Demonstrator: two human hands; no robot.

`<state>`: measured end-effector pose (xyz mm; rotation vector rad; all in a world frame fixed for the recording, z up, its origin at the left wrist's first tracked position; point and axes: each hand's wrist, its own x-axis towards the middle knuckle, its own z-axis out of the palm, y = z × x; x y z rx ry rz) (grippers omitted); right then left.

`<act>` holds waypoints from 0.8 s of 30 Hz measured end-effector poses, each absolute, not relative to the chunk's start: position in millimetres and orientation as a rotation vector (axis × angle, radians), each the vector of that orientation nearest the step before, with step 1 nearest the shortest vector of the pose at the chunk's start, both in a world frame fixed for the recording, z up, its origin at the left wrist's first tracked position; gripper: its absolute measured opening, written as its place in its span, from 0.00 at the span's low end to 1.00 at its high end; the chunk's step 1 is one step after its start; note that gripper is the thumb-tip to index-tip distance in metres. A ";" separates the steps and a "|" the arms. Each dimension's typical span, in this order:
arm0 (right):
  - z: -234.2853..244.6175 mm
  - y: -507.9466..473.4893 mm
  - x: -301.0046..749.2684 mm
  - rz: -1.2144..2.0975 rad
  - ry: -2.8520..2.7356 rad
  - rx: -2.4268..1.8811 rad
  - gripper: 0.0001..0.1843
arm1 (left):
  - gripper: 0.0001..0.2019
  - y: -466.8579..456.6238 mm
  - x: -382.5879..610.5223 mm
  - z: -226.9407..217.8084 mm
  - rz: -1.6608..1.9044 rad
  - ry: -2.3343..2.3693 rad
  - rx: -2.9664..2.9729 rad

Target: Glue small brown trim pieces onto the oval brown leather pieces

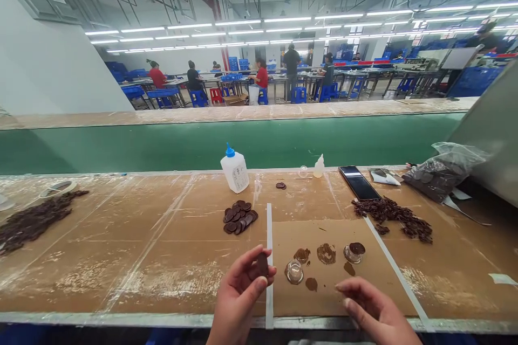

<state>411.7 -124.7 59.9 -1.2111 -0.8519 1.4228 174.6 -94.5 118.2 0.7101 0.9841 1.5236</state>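
Observation:
My left hand (243,291) pinches a thin dark brown disc (263,264) between thumb and fingers, seen nearly edge-on. Over the front of the cardboard sheet (291,304), my right hand (374,307) has its thumb and fingers apart and nothing visible in them. Beyond it stands a small clear cup (351,255) with a brown disc (356,248) on top. Another clear cup (294,273) sits nearer my left hand. Wet brown patches (326,253) mark the cardboard around them. A heap of similar brown discs (239,218) lies past my left hand.
Behind the heap stands a white bottle (235,172) with a blue nozzle. A small dropper bottle (319,166), a few discs (280,186) and a phone (359,183) lie farther back. Brown scraps (394,215) and a plastic bag (441,172) are on the right; more scraps (36,219) lie left.

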 end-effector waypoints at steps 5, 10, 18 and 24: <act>47.2 -131.1 464.0 0.997 -0.820 -1.487 0.33 | 0.23 -90.8 167.0 116.3 1.553 1.049 0.646; 29.0 -129.6 504.6 0.756 -0.952 -1.530 0.24 | 0.24 -87.0 165.2 114.5 1.556 1.058 0.633; 29.5 -121.9 524.1 0.830 -0.929 -1.685 0.33 | 0.24 -89.3 160.8 109.0 1.575 1.067 0.586; 40.8 -105.7 523.4 0.900 -0.985 -1.535 0.26 | 0.25 -86.1 158.1 107.8 1.562 1.118 0.606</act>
